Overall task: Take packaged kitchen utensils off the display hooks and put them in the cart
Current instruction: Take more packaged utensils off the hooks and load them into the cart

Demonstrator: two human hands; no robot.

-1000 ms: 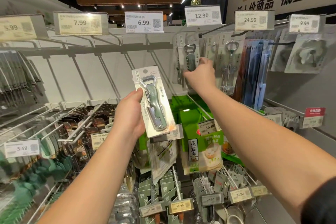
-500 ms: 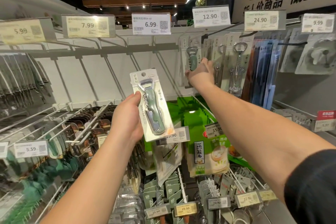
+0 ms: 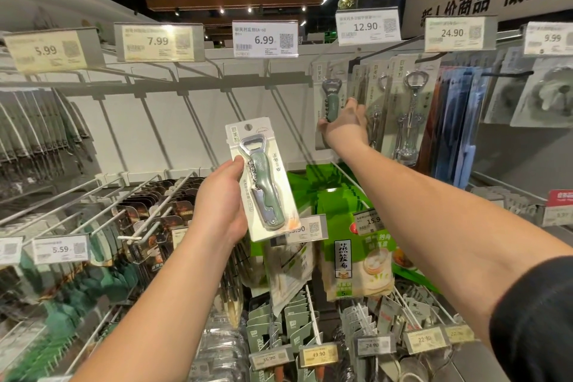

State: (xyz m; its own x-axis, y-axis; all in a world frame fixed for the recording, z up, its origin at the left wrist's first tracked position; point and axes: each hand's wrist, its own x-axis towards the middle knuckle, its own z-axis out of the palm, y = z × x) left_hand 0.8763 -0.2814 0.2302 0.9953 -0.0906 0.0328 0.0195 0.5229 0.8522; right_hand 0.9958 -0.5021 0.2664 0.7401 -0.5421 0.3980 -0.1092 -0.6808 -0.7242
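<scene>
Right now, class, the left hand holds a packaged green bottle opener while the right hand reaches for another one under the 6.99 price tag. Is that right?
Not quite. The head view shows the right hand at the hanging opener under the 12.90 tag, not 6.99. The left hand does hold a packaged green bottle opener.

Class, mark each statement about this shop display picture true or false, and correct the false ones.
1. The left hand holds a packaged green bottle opener. True.
2. The right hand rests on the cart. False: it reaches up to a hanging green opener pack on the display; no cart shows.
3. The tag above that hanging pack reads 12.90. True.
4. The pack in the left hand hangs on a hook. False: it is off the hooks, held in front of the display.
</scene>
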